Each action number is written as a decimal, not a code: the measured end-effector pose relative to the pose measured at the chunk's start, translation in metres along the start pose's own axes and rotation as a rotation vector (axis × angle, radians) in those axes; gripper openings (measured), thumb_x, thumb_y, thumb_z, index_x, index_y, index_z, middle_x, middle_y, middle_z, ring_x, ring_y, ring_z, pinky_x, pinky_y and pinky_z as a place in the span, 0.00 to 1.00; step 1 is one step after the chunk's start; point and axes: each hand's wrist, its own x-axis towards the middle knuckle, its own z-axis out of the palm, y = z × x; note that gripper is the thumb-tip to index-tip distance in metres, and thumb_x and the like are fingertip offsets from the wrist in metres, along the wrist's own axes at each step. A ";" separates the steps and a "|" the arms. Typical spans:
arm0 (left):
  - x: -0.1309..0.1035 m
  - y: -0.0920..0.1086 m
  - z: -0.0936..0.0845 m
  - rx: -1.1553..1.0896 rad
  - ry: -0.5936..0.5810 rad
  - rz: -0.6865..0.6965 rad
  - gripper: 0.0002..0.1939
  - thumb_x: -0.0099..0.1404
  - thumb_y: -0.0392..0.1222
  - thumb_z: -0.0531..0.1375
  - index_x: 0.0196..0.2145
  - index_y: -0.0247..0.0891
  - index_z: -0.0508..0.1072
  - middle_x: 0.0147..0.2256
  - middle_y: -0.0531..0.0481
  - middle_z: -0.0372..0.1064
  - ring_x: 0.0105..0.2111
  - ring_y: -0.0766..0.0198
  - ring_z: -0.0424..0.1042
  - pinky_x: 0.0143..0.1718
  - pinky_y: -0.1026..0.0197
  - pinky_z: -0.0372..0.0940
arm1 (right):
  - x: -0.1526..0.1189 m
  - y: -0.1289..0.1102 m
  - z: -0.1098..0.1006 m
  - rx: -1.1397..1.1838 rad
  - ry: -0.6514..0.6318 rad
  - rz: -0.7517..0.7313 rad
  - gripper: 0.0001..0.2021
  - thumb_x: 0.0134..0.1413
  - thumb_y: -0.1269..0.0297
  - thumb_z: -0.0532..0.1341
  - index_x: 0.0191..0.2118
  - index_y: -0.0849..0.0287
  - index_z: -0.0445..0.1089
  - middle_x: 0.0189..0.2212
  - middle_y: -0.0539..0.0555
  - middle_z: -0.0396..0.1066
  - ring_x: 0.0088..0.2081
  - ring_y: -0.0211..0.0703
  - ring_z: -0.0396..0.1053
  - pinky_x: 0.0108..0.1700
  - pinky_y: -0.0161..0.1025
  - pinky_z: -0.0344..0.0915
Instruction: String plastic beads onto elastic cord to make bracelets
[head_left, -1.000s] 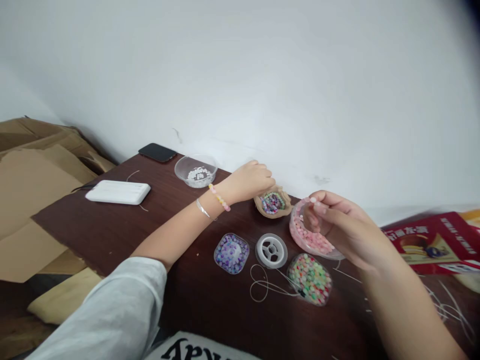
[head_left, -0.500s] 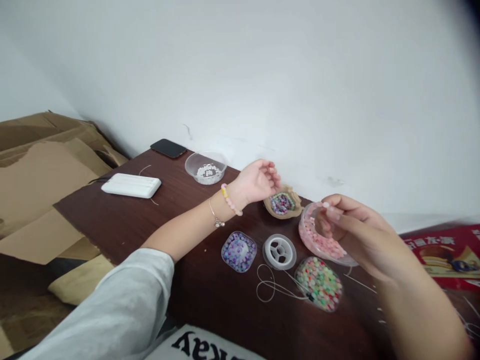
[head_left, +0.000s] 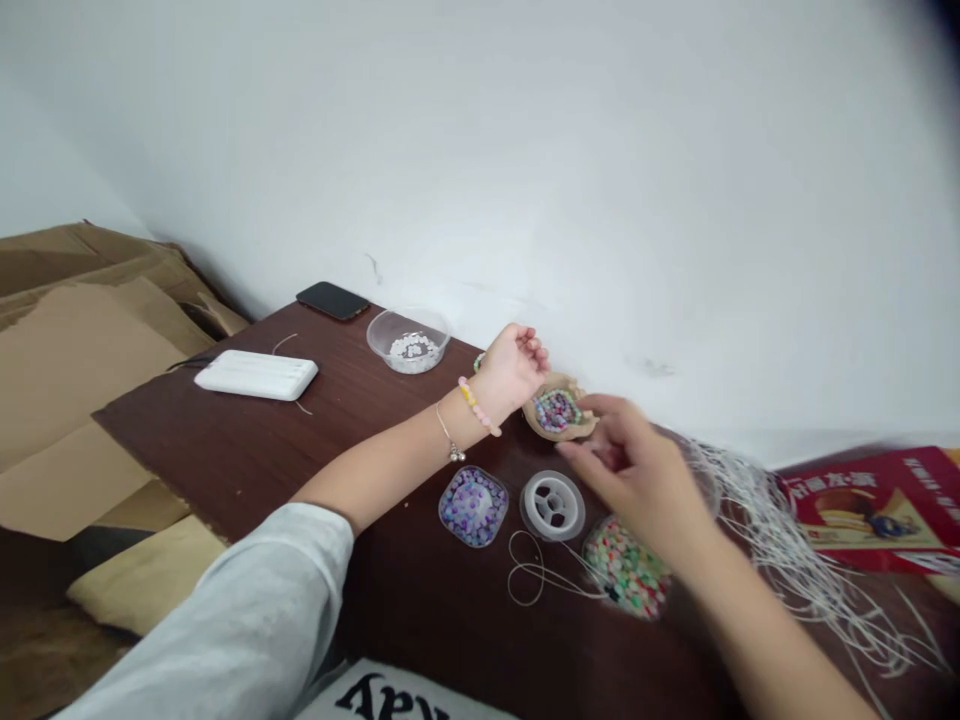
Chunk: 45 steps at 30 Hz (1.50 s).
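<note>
Lying flat left of right grip (head_left: 641, 465): one spool (head_left: 555, 507), axle upright; between grips, one bowl (head_left: 553, 433). Right grip near-pinched, left grip (head_left: 512, 371) half-curled; contents of both unclear.

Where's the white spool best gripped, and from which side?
Grip the white spool by its outer rim, probably from above, pinching near and far edges: it lies flat, purple beads to its left, multicoloured beads at near right.

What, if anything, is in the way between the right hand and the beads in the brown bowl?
Nothing visible: the right hand is just right of the brown bowl, whose beads lie exposed. The left hand is on the opposite side.
</note>
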 end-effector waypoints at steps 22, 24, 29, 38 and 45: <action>-0.038 -0.022 0.032 0.169 -0.218 -0.292 0.14 0.63 0.25 0.47 0.39 0.32 0.70 0.39 0.42 0.72 0.37 0.65 0.73 0.35 0.67 0.67 | 0.022 0.005 -0.008 0.658 -0.057 0.257 0.09 0.56 0.57 0.58 0.34 0.56 0.67 0.18 0.44 0.60 0.15 0.32 0.59 0.18 0.33 0.61; -0.045 -0.022 0.032 0.192 -0.261 -0.277 0.16 0.62 0.23 0.46 0.41 0.32 0.70 0.40 0.42 0.72 0.39 0.65 0.72 0.36 0.68 0.67 | 0.022 0.004 -0.006 0.855 -0.096 0.308 0.08 0.55 0.57 0.59 0.34 0.57 0.67 0.16 0.43 0.57 0.14 0.31 0.54 0.16 0.31 0.59; -0.057 -0.022 0.030 0.239 -0.295 -0.246 0.23 0.54 0.17 0.45 0.40 0.30 0.71 0.42 0.40 0.71 0.39 0.67 0.72 0.34 0.71 0.66 | 0.024 0.007 -0.005 1.070 -0.027 0.337 0.10 0.54 0.62 0.61 0.26 0.61 0.65 0.13 0.41 0.48 0.15 0.27 0.43 0.16 0.27 0.44; -0.060 0.010 0.030 0.763 -0.612 -0.008 0.08 0.61 0.35 0.58 0.35 0.28 0.75 0.38 0.38 0.72 0.37 0.61 0.72 0.38 0.62 0.66 | 0.020 0.004 -0.035 1.059 -0.046 0.286 0.09 0.57 0.62 0.58 0.29 0.61 0.67 0.14 0.41 0.45 0.16 0.28 0.39 0.19 0.30 0.39; -0.047 0.003 0.017 1.130 -0.742 0.021 0.08 0.56 0.38 0.64 0.36 0.34 0.74 0.34 0.47 0.71 0.34 0.66 0.69 0.36 0.66 0.60 | 0.018 0.004 -0.042 1.165 -0.171 0.368 0.08 0.55 0.63 0.58 0.28 0.61 0.66 0.14 0.41 0.44 0.16 0.27 0.36 0.17 0.29 0.37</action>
